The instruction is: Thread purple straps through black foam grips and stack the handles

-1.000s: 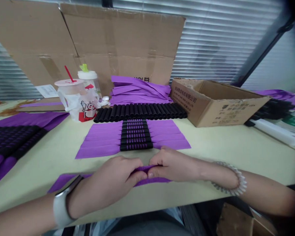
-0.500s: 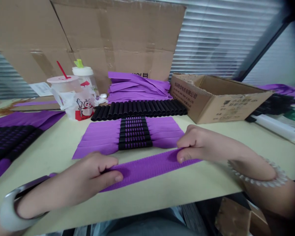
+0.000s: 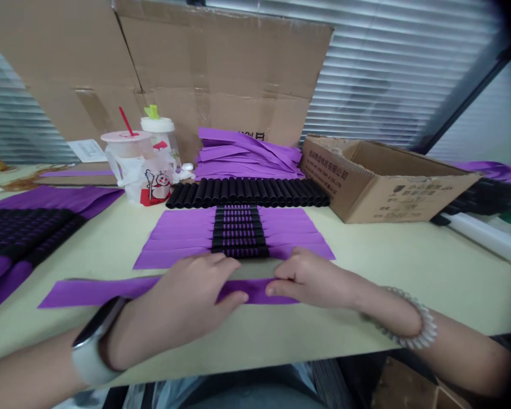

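Observation:
A flat purple ribbon strip [image 3: 97,291] runs sideways low over the near part of the table. My left hand [image 3: 191,292], with a watch on its wrist, holds the strip near the middle, thumb in front and fingers behind. Close by on the right, my right hand [image 3: 310,281] pinches the strip near its right end. Just beyond both hands lies a row of purple strips [image 3: 176,230] passed through ribbed black tubes [image 3: 241,227], set side by side. Behind these stand several bare black tubes [image 3: 247,192] in a row.
A pile of purple strips [image 3: 247,156] lies at the back against cardboard. An open cardboard box [image 3: 357,187] stands at the back right. A bagged drink cup [image 3: 132,170] and a bottle [image 3: 164,136] stand back left. More black-and-purple pieces [image 3: 25,233] lie at the left.
My hands have come closer together; the left moved right along the strip and the right moved left. The strip now lies lower and flatter, its left end showing. The view shifted slightly.

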The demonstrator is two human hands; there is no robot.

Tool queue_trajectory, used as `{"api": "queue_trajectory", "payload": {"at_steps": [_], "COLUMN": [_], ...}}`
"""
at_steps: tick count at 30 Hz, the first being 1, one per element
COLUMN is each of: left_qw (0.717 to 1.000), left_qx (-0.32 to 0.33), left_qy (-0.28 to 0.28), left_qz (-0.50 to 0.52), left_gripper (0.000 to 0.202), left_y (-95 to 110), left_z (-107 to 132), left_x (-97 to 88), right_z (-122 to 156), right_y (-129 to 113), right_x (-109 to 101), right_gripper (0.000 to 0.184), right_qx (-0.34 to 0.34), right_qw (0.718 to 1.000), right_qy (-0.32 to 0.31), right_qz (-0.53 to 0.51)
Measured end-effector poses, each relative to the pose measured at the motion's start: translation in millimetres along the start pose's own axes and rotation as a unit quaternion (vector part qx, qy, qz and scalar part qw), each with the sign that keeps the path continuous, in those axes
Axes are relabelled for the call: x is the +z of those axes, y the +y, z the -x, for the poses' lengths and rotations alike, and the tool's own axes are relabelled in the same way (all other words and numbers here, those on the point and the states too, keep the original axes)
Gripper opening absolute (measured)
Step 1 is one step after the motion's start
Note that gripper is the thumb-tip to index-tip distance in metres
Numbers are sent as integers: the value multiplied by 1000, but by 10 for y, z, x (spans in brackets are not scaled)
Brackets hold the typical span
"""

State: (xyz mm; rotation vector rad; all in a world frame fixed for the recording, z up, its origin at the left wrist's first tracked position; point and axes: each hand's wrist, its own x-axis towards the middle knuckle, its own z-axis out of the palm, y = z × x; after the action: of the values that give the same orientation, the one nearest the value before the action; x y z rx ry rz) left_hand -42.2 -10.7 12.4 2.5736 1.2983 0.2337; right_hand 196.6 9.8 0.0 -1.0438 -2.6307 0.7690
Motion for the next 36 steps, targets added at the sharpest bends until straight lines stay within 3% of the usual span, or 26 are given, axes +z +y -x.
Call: {"api": "queue_trajectory", "payload": {"at_steps": [4,8,16,20,25,28,32,34,36], "left_qw": [993,986,954,946,948,978,998,993,986], "left_qx": [35,10,-14,-16,-16,5,56,94,125], "left_qy": [-48,-55,-118,-134,-141,-108,-6,48,70], "left_qz": [102,154,276,294,284,178,-1,-52,-86], "left_gripper": [22,26,31,32,34,31,13,20,31], "left_y": [163,125,158,163,141,104,45,24,11], "left_z": [-106,-142,-112,-137,-157,-129,-76,-64,-65], "left_x": [217,345,285,271,248,259,309,331,343], "right_z": [-19,9,94,110,103,82,74,89,106], "right_y": [-72,-106,-5,104,202,212,124,54,-1], "right_x": [148,87,-109,-196,-271,-254,-148,-99,-72], "right_gripper": [36,32,34,32,34,33,16,11,22], "right_qx": [4,19,89,99,74,69,79,92,87], "right_qw": [1000,997,948,927,920,942,992,982,971], "right_qy": [2,-59,-185,-231,-258,-235,-93,-14,36], "right_qz": [-9,-54,-245,-280,-284,-229,25,161,220]}}
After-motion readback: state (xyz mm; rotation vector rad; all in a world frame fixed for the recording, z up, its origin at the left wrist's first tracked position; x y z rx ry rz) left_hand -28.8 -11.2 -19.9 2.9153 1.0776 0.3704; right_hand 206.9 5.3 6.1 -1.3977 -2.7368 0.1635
